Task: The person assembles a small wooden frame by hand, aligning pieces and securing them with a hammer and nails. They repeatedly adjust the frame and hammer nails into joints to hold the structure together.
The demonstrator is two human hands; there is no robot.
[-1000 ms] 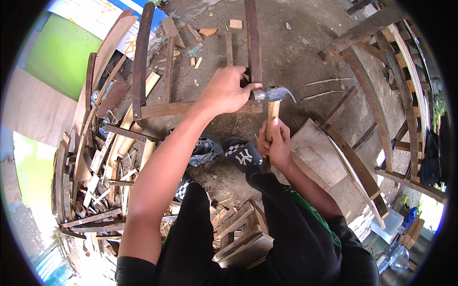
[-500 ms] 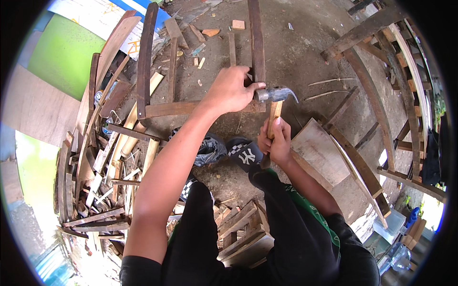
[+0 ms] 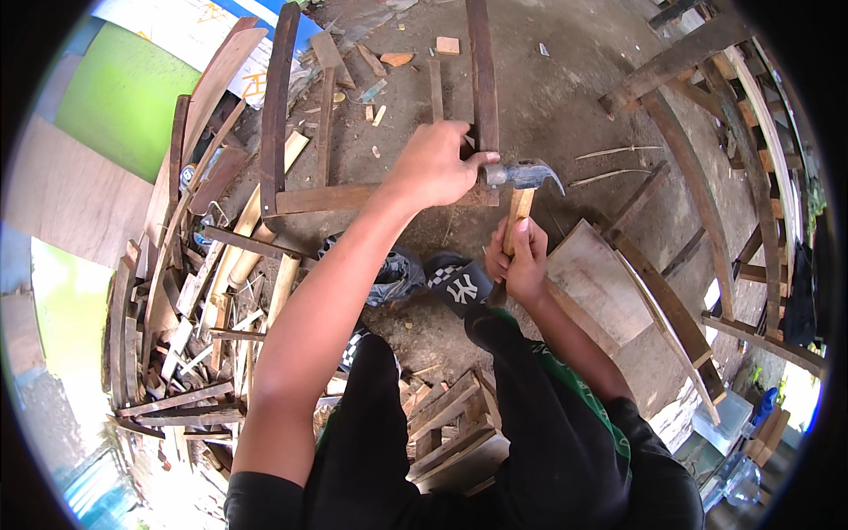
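Note:
My right hand (image 3: 519, 256) grips a claw hammer (image 3: 521, 205) by its wooden handle. The steel head is level with the corner of a dark wooden frame (image 3: 482, 79), its striking face close to my left fingertips and its claw turned away to the right. My left hand (image 3: 435, 168) is closed at that corner, thumb and fingers drawn together against the wood; whatever is pinched there is too small or hidden to make out. The frame's crosspiece (image 3: 322, 200) runs left beneath my left wrist to the other upright (image 3: 276, 97).
Scrap wood and poles (image 3: 203, 309) are heaped at the left. Curved wooden frames (image 3: 693, 177) stand at the right, near a flat board (image 3: 601, 283). A small slatted wooden piece (image 3: 455, 433) lies between my legs. Wood offcuts (image 3: 397, 59) litter the ground ahead.
The view has shifted slightly, so everything sits a little to the right. Both hands and the hammer keep nearly the same position at the frame's corner.

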